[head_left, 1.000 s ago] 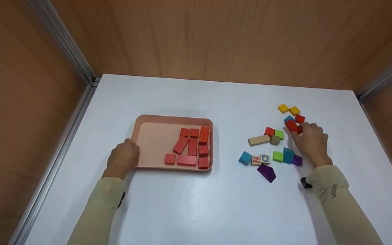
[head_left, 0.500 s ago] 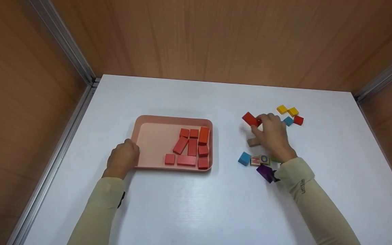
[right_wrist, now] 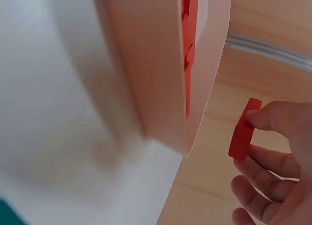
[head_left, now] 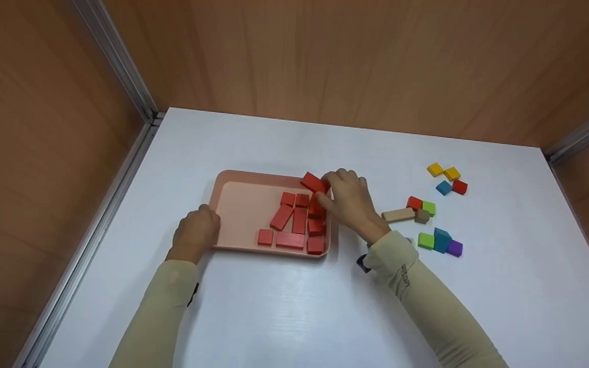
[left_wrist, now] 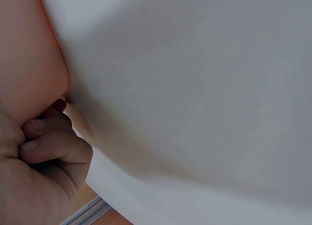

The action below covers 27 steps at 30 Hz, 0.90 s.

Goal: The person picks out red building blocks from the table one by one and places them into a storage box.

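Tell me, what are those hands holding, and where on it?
The right hand pinches a red block by its end; the left hand grips the pink tray by its left rim.

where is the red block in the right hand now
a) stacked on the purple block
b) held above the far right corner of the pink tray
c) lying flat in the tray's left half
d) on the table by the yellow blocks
b: the right hand pinches the red block above the far right corner of the pink tray.

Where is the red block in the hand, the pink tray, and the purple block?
red block [head_left: 314, 182], head view, its top face
pink tray [head_left: 238, 175], head view, its far rim
purple block [head_left: 454, 248], head view, its top
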Motion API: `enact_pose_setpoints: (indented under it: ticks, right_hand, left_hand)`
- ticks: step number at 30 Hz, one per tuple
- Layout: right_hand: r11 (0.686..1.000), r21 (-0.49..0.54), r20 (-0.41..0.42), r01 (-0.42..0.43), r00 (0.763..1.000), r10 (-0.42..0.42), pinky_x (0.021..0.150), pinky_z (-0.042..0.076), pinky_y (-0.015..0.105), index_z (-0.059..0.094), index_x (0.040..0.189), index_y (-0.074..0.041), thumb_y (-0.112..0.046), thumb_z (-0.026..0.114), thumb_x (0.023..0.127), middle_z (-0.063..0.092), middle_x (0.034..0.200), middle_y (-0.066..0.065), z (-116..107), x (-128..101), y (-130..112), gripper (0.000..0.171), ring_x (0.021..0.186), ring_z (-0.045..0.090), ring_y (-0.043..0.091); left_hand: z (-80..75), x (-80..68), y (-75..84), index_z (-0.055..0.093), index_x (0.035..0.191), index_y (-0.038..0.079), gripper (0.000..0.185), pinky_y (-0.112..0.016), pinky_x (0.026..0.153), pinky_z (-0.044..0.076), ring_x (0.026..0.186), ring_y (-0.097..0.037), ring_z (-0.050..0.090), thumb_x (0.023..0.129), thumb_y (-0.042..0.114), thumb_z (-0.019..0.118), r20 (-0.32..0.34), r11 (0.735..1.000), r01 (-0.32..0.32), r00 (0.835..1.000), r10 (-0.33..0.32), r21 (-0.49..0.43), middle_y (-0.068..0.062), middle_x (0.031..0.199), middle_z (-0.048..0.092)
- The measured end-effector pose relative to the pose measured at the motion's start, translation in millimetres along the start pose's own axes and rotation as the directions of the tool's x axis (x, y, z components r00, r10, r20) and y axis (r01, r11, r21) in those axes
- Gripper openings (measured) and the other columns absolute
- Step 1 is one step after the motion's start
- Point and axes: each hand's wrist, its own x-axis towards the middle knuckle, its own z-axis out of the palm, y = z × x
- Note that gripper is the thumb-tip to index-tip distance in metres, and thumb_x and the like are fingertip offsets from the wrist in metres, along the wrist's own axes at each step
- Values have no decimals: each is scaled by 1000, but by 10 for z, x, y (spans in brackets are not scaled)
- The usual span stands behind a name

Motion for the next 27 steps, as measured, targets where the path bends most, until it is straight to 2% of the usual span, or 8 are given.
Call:
enact_pose_setpoints:
  ticks: [7, 11, 14, 17, 21, 27]
  right_hand:
    - [997, -10, 36, 72, 997, -72, 85, 42, 41, 65, 120, -7, -33, 69, 94, 62, 104, 6, 179, 59, -326, 37, 94, 53, 22]
    - [991, 1, 52, 136, 989, -135, 92, 41, 44, 64, 114, -8, -32, 69, 95, 60, 100, 4, 277, 77, -476, 31, 96, 54, 23]
    - [987, 16, 70, 159, 985, -160, 94, 38, 44, 64, 112, -9, -32, 69, 95, 60, 103, 4, 330, 83, -564, 29, 101, 53, 23]
    - [986, 35, 87, 165, 982, -167, 88, 40, 41, 64, 115, -9, -31, 71, 94, 61, 107, 5, 377, 94, -642, 31, 101, 52, 23]
    - [984, 34, 119, 174, 977, -176, 81, 41, 39, 67, 113, -9, -30, 71, 94, 62, 103, 4, 462, 123, -739, 28, 96, 52, 22]
    - [983, 31, 206, 182, 961, -185, 80, 42, 40, 69, 108, -9, -31, 71, 93, 62, 96, 3, 595, 158, -860, 26, 91, 52, 22]
  left_hand:
    - [5, 0, 44, 51, 111, -6, 36, -44, 65, 50, 74, -30, 57, 108, 22, 28, -20, 1000, 4, 1000, -4, -27, -22, 93, 60]
    - [19, 2, 49, 51, 112, -7, 33, -45, 67, 51, 76, -30, 59, 108, 19, 31, -22, 1000, -7, 1000, 7, -5, -22, 93, 60]
    - [19, -3, 50, 51, 111, -8, 29, -46, 67, 52, 76, -29, 59, 107, 14, 33, -26, 999, -27, 999, 27, 26, -23, 91, 60]
    - [15, -5, 40, 51, 109, -9, 26, -47, 67, 52, 76, -29, 59, 106, 11, 34, -28, 998, -43, 999, 44, 41, -23, 90, 59]
    - [22, -11, 5, 52, 107, -6, 30, -46, 66, 52, 73, -30, 59, 107, 17, 33, -43, 999, -37, 998, 38, 15, -22, 90, 60]
    - [31, -15, -8, 53, 114, -6, 38, -46, 70, 50, 77, -30, 58, 106, 23, 30, -29, 999, 23, 999, -24, -32, -23, 98, 62]
